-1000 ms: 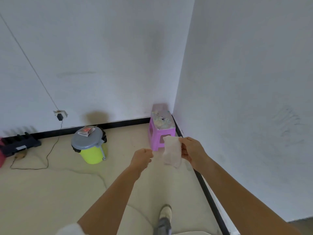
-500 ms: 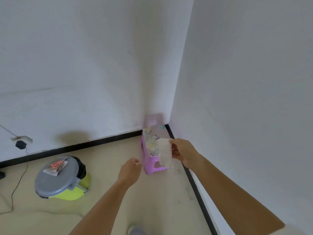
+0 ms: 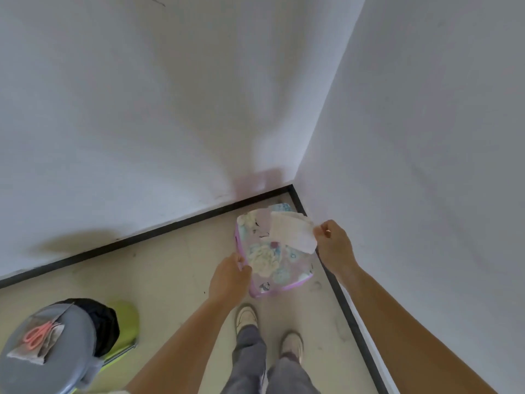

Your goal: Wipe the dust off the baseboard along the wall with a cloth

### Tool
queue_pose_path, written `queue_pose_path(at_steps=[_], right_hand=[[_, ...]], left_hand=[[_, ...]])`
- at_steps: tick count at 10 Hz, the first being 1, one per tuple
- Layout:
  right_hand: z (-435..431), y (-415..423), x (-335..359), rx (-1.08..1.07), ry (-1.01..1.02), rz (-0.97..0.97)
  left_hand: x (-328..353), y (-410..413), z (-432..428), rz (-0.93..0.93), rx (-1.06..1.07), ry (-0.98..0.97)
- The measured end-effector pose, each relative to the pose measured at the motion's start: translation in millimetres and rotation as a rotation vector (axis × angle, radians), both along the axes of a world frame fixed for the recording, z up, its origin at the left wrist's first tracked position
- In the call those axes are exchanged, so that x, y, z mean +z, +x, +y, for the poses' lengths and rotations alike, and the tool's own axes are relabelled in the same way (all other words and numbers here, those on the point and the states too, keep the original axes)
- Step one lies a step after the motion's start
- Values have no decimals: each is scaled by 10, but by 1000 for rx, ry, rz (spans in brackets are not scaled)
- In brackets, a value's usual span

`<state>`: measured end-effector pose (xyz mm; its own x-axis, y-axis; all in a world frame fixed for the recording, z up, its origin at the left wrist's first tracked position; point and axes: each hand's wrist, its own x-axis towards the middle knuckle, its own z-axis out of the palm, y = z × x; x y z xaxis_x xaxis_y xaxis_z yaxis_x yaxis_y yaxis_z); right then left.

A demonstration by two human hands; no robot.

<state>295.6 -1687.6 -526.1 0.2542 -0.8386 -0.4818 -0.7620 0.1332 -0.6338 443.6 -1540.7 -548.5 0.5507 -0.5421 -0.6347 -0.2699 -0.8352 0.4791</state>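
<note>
My right hand (image 3: 333,245) pinches one edge of a white cloth (image 3: 292,231), which hangs out over the pink stool (image 3: 284,285) in the room's corner. My left hand (image 3: 229,277) grips the stool's near left rim with curled fingers. A black baseboard (image 3: 136,240) runs along the foot of the back wall, meets the corner and carries on as a black baseboard strip (image 3: 349,317) along the right wall, just under my right forearm.
A green bin with a grey lid (image 3: 65,348) stands at lower left; orange scissors (image 3: 37,335) and a rag lie on the lid. My two feet (image 3: 247,317) stand right behind the stool. White walls close in behind and to the right.
I have stepped up to the corner and now look down on the stool. My left hand has moved onto the stool's rim. My right hand has kept hold of the cloth.
</note>
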Motion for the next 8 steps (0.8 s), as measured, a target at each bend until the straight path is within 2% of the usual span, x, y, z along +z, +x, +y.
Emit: queue_pose_path(at_steps=[1, 3, 4, 5, 6, 7, 8], right_hand=[[-139, 89, -477, 23, -49, 53], [-152, 339, -1264, -58, 364, -104], [-162, 426, -1517, -99, 577, -237], [-218, 470, -1796, -113, 638, -245], [-274, 444, -2127, -209, 544, -70], [-344, 318, -2338, -200, 355, 229], [-334, 214, -2342, -167, 313, 267]], left_hand=[[-423, 82, -239, 30, -34, 52], [-1137, 83, -387, 57, -5, 85], [-1373, 82, -372, -20, 4, 34], [-1589, 56, -309, -49, -192, 51], [-1820, 28, -296, 8, -441, 204], [-1973, -46, -343, 91, -538, 287], [-2010, -117, -413, 121, -558, 295]])
